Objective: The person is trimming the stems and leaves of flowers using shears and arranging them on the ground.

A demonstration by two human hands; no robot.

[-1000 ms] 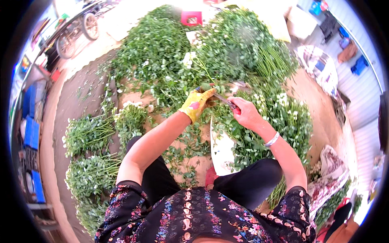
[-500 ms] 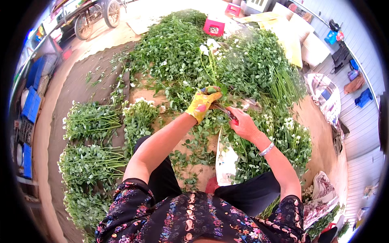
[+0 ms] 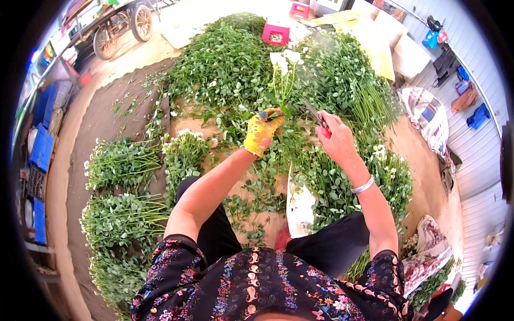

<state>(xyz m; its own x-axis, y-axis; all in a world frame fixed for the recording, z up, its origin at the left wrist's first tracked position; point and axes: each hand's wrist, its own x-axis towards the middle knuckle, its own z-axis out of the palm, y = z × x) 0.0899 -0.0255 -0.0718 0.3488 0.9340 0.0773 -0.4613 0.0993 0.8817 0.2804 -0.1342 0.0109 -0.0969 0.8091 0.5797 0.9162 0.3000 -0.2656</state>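
My left hand (image 3: 261,131), in a yellow patterned glove, is closed round a few green stems with white flowers (image 3: 286,59) at their tops. The blooms point away from me, over the heap of greenery. My bare right hand (image 3: 337,140), with a silver bracelet at the wrist, grips scissors (image 3: 313,111) with reddish handles. Their dark blades point up and left, a little apart from the stems. Whether the blades are parted is too small to tell. Below my hands, cut leaves (image 3: 257,206) lie on the ground between my knees.
Large heaps of leafy stems (image 3: 219,69) lie ahead and to the right (image 3: 348,75). Flower bundles (image 3: 123,163) line a dark cloth (image 3: 91,176) at left. A white sheet (image 3: 299,206) lies by my right knee. A pink stool (image 3: 276,33) and a wheeled cart (image 3: 141,24) stand farther off.
My right hand and the scissors have moved up and right, away from my left hand. The held flowers have shifted slightly right and their blooms look nearer.
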